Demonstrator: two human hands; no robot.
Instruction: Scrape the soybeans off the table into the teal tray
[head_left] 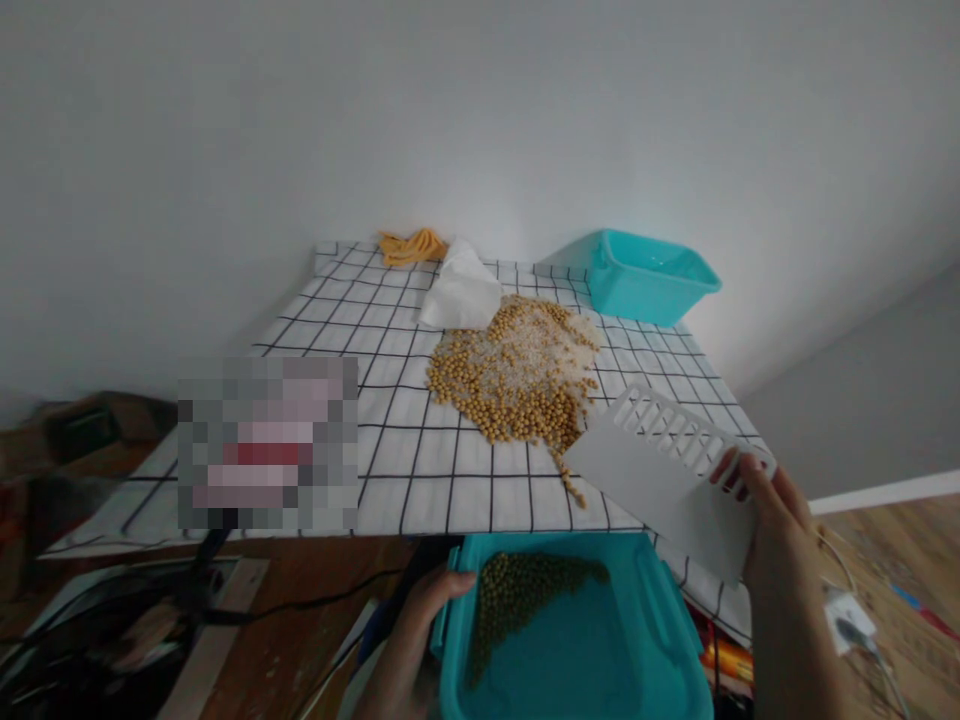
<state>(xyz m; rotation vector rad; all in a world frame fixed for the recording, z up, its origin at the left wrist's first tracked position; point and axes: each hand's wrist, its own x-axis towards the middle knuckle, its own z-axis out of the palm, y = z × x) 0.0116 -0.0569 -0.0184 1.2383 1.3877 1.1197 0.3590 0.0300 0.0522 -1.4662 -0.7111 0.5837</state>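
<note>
My left hand (412,635) is closed on the left rim of a teal plastic bin (562,665) at the table's front edge. Small dark green beans (525,590) are heaped in that bin's far left part. My right hand (784,510) grips a thin white plastic board with a row of slots (664,475), its fingers passing through the slots. The board is tilted over the table's right side, its left corner close to a pile of yellow soybeans (517,400). White grains like rice (536,340) lie mixed over the pile.
A second teal bin (645,295) stands at the back right by the wall. Behind the pile lie a crumpled white cloth or tissue (461,285) and a yellow bundle of strands (412,246). A blurred-out object (270,440) is on the checkered tablecloth (405,440) at left. Cables run below.
</note>
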